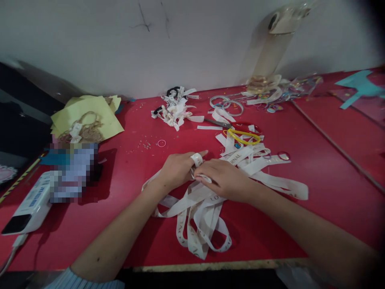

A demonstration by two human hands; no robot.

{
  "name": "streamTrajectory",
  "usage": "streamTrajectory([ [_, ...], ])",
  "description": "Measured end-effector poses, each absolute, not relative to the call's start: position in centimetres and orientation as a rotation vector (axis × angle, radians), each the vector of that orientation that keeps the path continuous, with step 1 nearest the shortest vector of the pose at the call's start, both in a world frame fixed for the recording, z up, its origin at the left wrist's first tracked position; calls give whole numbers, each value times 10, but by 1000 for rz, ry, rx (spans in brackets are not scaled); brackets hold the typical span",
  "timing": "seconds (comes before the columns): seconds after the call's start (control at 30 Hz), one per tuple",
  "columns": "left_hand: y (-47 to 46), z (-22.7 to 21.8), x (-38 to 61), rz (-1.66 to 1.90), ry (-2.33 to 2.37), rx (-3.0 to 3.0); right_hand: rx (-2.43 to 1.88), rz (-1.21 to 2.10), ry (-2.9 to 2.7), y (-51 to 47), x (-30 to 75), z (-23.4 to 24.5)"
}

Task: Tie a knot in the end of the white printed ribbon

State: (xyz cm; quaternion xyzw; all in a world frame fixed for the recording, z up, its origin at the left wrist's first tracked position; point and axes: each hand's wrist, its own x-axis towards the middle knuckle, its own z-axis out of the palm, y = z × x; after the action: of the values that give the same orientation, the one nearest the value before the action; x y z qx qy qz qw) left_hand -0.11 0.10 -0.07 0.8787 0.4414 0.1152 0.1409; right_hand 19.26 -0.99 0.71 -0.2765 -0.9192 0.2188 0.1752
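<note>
At mid-bench point(300, 132), both hands grip printed white ribbon point(198, 208): the left hand point(177, 168) has it looped round a finger, the right hand point(224, 178) pinches it. Light, limp, probably slippery; best pinched flat.

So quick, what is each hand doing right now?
Left hand: closed, white ribbon wrapped around its pointing finger.
Right hand: closed, pinching the same ribbon beside that finger.

Your right hand point(224, 178) hides the ribbon point(204, 216) end you're pinching. Pixel-blurred patch point(73, 172) by the white device point(31, 204), itself cut off left. Ribbon print too small to read.
</note>
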Motion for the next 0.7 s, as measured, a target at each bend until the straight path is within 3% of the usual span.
streamTrajectory([
  [0.4,4,0,-2,597,986,2206,-884,1266,-1605,-13,192,8],
  [0.7,-12,16,12,841,825,1630,-944,1249,-1354,-18,186,12],
])
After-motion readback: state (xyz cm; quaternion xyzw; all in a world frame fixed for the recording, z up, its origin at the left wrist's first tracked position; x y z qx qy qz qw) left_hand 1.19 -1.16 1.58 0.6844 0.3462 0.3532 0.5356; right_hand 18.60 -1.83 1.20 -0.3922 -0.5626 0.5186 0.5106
